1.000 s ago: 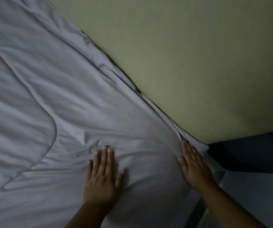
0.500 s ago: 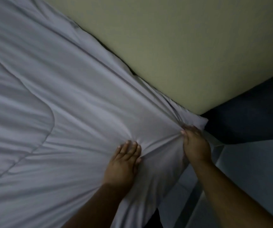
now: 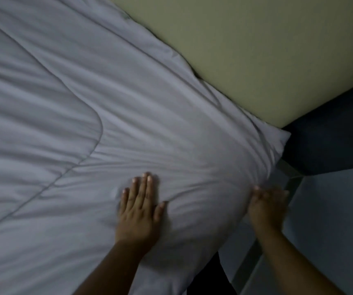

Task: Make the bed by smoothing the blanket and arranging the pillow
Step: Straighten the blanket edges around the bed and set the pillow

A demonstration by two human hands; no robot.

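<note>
The blanket [image 3: 128, 99] spreads wide to the left and far, an open run broken only by low folds and a curved stitched seam [image 3: 94, 137]. Along the far right a yellow-green wall [image 3: 246, 50] runs against the blanket's edge and closes that side. The blanket's corner [image 3: 280, 139] juts toward a dark blue surface [image 3: 331, 141] that bounds the right. On the near right lies a pale open stretch [image 3: 331, 231], crossed by a slanting pale bar [image 3: 248, 260]. The left grip [image 3: 138, 209] lies flat on the blanket's near middle. The right grip [image 3: 267, 206], blurred, sits at its right edge, with free fabric between them.
</note>
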